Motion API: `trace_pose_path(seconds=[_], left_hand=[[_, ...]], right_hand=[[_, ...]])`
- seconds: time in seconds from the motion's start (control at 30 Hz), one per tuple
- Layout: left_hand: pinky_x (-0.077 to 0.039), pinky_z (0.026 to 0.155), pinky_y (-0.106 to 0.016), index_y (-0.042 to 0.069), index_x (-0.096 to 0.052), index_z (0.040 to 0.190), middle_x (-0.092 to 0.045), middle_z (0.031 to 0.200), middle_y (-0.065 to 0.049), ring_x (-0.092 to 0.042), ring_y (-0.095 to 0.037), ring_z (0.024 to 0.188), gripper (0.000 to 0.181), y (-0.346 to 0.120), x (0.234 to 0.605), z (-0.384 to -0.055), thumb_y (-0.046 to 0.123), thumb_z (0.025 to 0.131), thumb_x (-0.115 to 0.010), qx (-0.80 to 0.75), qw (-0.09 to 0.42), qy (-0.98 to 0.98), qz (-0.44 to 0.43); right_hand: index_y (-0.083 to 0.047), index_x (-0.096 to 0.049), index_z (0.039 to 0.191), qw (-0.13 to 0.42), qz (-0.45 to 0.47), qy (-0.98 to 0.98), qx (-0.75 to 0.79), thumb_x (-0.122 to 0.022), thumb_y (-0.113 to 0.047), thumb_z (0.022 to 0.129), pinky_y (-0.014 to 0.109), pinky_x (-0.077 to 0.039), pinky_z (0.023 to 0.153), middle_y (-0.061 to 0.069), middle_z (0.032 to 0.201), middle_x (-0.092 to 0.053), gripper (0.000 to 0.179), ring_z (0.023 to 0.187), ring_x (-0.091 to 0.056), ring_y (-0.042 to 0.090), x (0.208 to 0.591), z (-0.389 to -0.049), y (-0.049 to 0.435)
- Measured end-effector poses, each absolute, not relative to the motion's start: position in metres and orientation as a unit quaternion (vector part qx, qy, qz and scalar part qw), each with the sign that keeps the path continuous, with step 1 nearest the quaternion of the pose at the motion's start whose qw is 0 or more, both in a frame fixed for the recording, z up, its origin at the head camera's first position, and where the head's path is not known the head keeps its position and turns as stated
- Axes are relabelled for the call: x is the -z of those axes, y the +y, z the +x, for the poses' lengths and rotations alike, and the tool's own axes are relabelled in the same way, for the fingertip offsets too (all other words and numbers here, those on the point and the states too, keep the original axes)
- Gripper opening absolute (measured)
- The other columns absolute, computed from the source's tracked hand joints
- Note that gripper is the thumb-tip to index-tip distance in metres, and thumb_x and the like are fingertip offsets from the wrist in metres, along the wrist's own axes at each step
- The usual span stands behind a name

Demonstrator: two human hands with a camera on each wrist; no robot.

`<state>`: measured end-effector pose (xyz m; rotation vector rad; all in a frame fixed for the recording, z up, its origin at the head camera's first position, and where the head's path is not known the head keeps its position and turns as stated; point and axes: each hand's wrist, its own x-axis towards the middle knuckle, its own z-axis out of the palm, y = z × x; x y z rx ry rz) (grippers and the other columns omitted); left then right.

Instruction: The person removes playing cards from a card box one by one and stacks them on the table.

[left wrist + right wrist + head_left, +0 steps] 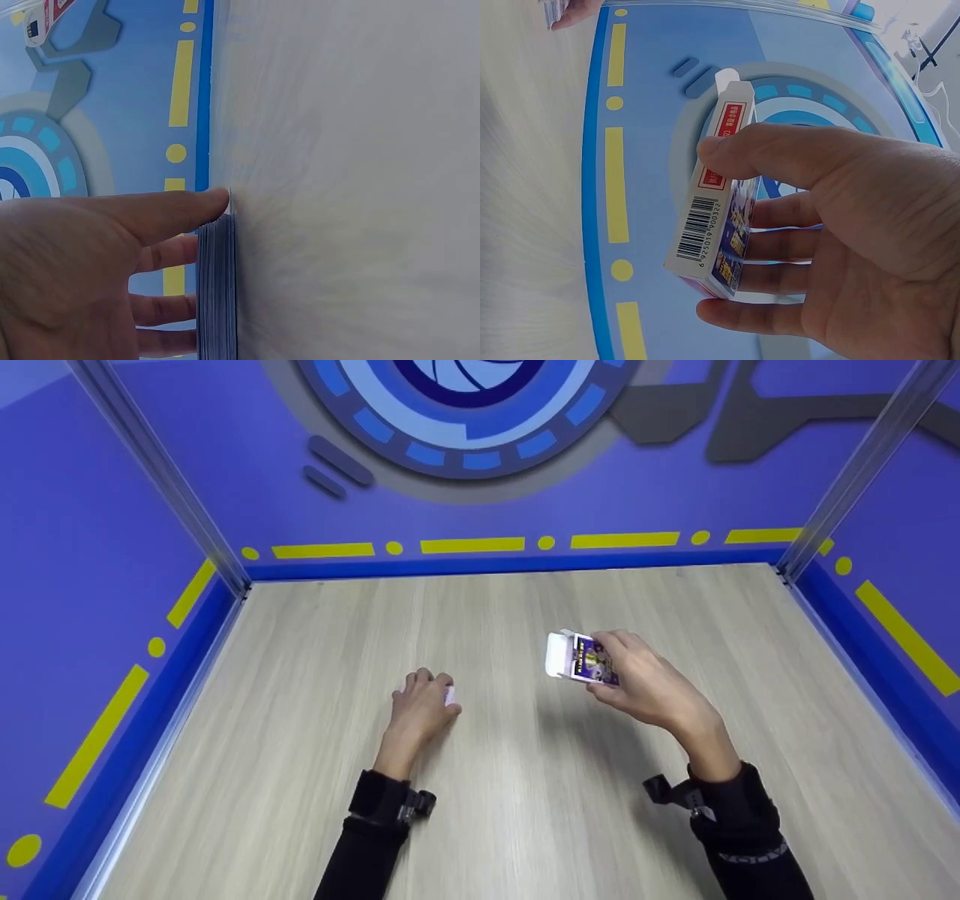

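My left hand (420, 709) grips a deck of playing cards (217, 292) that lies flat on the table, left of the middle. Its thumb is at one end of the stack and the fingers lie along the far side; in the head view the hand hides most of the cards. Above the table at the right, my right hand (651, 684) holds a small card box (714, 202) between thumb and fingers. The box is white, purple and red, with a barcode on its narrow side. Its white end flap (557, 655) stands open, pointing left. Whether anything is inside cannot be seen.
The pale wood-grain table (495, 810) is bounded by a purple-blue back wall (225, 487) with yellow markings and by side walls. Metal posts (855, 472) stand in the back corners. Each wrist carries a black strap with a small camera (424, 802).
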<state>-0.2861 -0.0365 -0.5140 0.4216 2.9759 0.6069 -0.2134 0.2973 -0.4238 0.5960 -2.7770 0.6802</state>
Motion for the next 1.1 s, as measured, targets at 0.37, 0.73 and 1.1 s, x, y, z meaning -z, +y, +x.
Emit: trace_pose_path(seconds=[0.37, 0.73, 1.1], left_hand=[[-0.037, 0.106, -0.067, 0.006, -0.052, 0.149, -0.045, 0.147, -0.025, -0.038, -0.041, 0.139, 0.075, -0.044, 0.505, -0.285, 0.023, 0.081, -0.081, -0.186, 0.107, 0.966, 0.145], [-0.039, 0.103, -0.061, 0.003, -0.057, 0.142, -0.050, 0.137, -0.025, -0.045, -0.041, 0.129, 0.061, -0.047, 0.508, -0.289, 0.010, 0.084, -0.075, -0.188, 0.083, 0.966, 0.155], [-0.026, 0.116, -0.066, 0.006, -0.040, 0.157, -0.036, 0.155, -0.026, -0.031, -0.041, 0.145, 0.093, -0.051, 0.503, -0.289, 0.024, 0.080, -0.086, -0.231, 0.121, 0.955, 0.140]], right_hand=[[0.006, -0.055, 0.137, 0.108, 0.198, -0.947, -0.227, -0.081, -0.013, 0.086, 0.046, -0.054, 0.085, 0.023, 0.130, -0.059, 0.061, 0.107, -0.060, 0.032, 0.424, -0.214, 0.298], [0.006, -0.054, 0.137, 0.105, 0.197, -0.948, -0.228, -0.083, -0.014, 0.086, 0.047, -0.055, 0.087, 0.024, 0.131, -0.059, 0.062, 0.109, -0.060, 0.033, 0.424, -0.214, 0.297], [0.006, -0.054, 0.138, 0.104, 0.202, -0.948, -0.222, -0.084, -0.012, 0.084, 0.047, -0.055, 0.088, 0.023, 0.131, -0.059, 0.065, 0.111, -0.060, 0.033, 0.424, -0.214, 0.296]])
